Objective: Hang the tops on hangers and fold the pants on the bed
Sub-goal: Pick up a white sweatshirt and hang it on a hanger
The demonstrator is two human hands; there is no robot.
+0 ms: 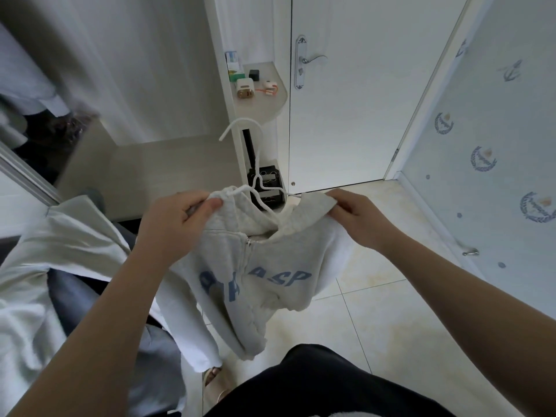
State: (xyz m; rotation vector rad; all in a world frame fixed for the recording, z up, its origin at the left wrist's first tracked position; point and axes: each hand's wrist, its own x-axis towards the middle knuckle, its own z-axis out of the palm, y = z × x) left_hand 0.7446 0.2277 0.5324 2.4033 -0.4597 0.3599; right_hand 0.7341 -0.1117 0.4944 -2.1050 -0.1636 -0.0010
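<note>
Your left hand [177,224] pinches the left shoulder of the light grey zip-front hooded sweatshirt with blue lettering [270,266]. The thumb lies on top and the fingers [195,203] are clamped on the cloth. Your right hand [358,219] grips the right shoulder edge with its fingers curled round the fabric.

The sweatshirt hangs between both hands at the centre of the scene, above the pale tiled floor [376,311]. Folds cover part of the lettering, so only "ASP" reads clearly.

The white wire hanger [255,164] stands in the collar opening with its hook pointing up and far. Its left arm shows just beside your left thumb. Its right arm is hidden inside the fabric, so you cannot tell how far it reaches into that shoulder.

At the near left, a white garment [60,236] lies over a blue-grey garment [75,296]. Both are cut off by the frame edge, and the surface beneath them is covered.

On the far side stands a white door [361,100]. To its left, a white corner shelf [264,106] carries small items too small to identify.
</note>
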